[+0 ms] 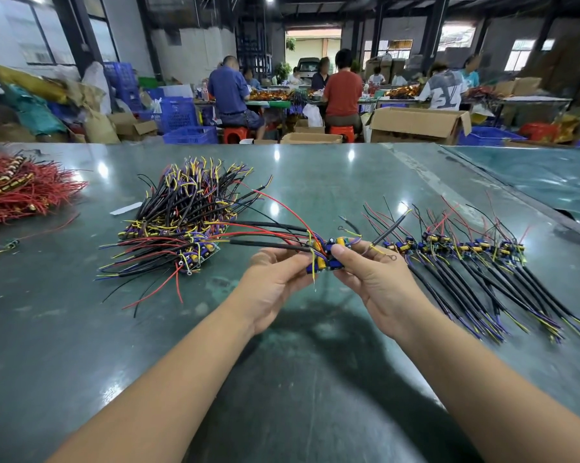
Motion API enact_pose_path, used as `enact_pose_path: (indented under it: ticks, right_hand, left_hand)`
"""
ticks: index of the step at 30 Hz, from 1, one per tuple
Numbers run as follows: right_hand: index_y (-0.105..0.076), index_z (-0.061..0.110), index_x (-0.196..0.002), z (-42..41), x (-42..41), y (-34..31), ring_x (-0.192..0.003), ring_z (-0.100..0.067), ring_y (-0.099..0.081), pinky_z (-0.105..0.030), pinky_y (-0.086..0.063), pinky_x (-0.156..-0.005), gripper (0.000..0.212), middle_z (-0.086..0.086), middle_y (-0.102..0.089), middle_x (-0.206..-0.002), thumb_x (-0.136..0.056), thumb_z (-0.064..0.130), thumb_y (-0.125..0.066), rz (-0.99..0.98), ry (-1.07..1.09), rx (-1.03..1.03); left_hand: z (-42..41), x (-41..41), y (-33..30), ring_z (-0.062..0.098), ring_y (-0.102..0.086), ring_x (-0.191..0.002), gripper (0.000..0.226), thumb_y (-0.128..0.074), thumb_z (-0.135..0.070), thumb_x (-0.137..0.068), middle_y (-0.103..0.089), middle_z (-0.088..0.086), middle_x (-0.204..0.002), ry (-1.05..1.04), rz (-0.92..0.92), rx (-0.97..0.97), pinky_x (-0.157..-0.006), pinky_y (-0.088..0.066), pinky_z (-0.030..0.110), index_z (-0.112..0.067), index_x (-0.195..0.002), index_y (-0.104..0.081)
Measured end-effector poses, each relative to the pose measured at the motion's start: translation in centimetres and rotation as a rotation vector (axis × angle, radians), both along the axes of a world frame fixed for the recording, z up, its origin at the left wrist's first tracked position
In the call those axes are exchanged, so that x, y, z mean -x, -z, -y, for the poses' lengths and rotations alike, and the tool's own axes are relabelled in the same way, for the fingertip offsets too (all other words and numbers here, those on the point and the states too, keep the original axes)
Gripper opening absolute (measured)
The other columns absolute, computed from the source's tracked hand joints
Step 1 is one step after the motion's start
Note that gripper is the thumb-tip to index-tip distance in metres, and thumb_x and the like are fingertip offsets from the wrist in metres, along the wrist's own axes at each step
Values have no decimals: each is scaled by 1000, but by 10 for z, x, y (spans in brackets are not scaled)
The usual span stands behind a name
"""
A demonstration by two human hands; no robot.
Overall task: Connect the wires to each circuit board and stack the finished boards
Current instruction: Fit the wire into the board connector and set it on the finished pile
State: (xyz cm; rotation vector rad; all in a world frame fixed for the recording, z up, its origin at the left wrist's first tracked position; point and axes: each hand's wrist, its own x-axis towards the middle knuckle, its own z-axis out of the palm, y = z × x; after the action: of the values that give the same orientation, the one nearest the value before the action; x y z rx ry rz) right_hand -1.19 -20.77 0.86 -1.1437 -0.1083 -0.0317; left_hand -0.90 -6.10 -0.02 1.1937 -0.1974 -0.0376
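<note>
**Two hands, one board, green desk**

Glossy green desk [315, 379], busy workshop behind. Left hand [275, 282] and right hand [378, 282] both pinch one circuit board [330, 253], fingers clamped. One tangled pile [181, 215] left of the fingers, one row of boards [465, 248] right.

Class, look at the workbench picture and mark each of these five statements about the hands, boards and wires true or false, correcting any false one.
1. Both hands hold one small board above the table. True: the left hand and right hand pinch the board between them.
2. The big pile lies to the right of the hands. False: the pile lies to their left.
3. A row of boards lies to the right of the hands. True: the row lies there, cables trailing toward the viewer.
4. The red wires are at the far right. False: the red wires are at the far left.
5. The table is bright red. False: the table is dark green.
</note>
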Motion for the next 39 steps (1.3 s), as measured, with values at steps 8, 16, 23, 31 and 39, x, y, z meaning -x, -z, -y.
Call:
enact_pose_path:
  ticks: [8,16,23,31,39]
  right_hand:
    - [-67,18,-57,0,-1,-3,-65,-8,-68,-19,-55,-63,30,2,-72,-71,-80,-1,-66,-21,-25,-65]
    - [-55,13,-76,3,-2,-1,-58,-6,-66,-17,-54,-59,18,2,-70,-69,-81,0,-66,-77,-11,-113]
    - [-53,12,-73,2,-2,3,-61,-8,-66,-20,-56,-64,21,0,-70,-70,-82,-1,-66,-52,13,-40]
    - [-51,13,-75,-3,0,7,-67,-10,-65,-21,-56,-68,22,-1,-68,-73,-83,-1,-66,-28,63,45]
    - [-57,7,-79,3,-5,8,-63,-7,-66,-17,-54,-62,9,2,-69,-69,-78,8,-66,-57,-81,-30]
  left_hand:
    - [-4,-4,-3,12,-69,-63,24,-47,-2,-94,-73,6,-73,19,-95,143,-58,-56,23,-10,-83,-66]
    - [-3,-1,-1,11,-70,-66,27,-50,-6,-93,-74,3,-77,-16,11,54,-61,-57,24,-12,-77,-71]
    - [0,-1,6,8,-65,-70,19,-57,-6,-92,-71,-6,-75,-244,300,-291,-66,-57,26,-17,-84,-70]
    - [-7,-4,9,5,-68,-65,13,-61,-9,-84,-73,-5,-73,-4,28,-127,-60,-54,20,-15,-79,-72]
    - [-16,-10,13,12,-68,-90,16,-62,-15,-79,-74,0,-93,93,184,-77,-75,-54,24,-13,-87,-75]
